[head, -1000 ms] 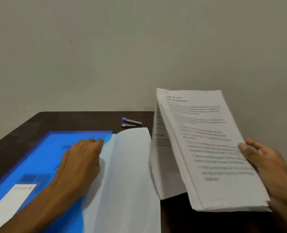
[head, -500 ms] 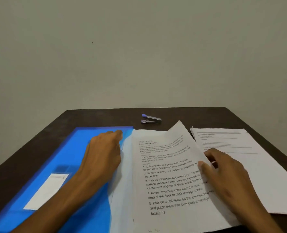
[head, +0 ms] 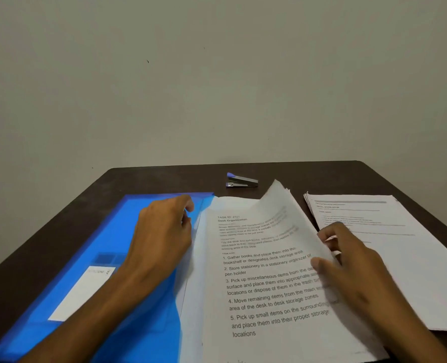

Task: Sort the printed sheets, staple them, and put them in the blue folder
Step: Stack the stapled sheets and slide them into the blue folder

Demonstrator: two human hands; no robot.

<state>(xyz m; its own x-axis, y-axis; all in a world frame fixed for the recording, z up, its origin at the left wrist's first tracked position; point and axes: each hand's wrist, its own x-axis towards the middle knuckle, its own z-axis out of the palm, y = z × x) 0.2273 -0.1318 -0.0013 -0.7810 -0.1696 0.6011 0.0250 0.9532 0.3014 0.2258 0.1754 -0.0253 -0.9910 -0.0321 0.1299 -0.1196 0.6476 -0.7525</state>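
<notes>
Paper here is thin printer stock: light, floppy, slides easily sheet on sheet, and I expect it to crease if pinched mid-page. Printed sheets (head: 264, 279) lie directly under my right hand (head: 353, 263), partly inside the open blue folder (head: 107, 247), whose plastic looks slick and springy. Right-hand fingers are curled round the sheets' right edge, thumb on the top face, rest tucked underneath; that edge is peeled up and fanned just above the fingers, so I judge it a loose pinch on several pages, not a firm clamp. Left hand (head: 162, 231) sits to the left of the sheets, on the folder's blue cover, fingers bent at its top edge near the fold; I can't tell whether they pinch the flap or only press it back. Second stack (head: 390, 247) lies flat on the table (head: 60, 226) just right of the right hand, touched by neither hand. Stapler (head: 241, 181) is beyond both hands, well apart, untouched. Best hold in my view: along an edge or corner, thumb on top, with the stack squared first, since loose pages will probably shear apart if lifted one-handed.
</notes>
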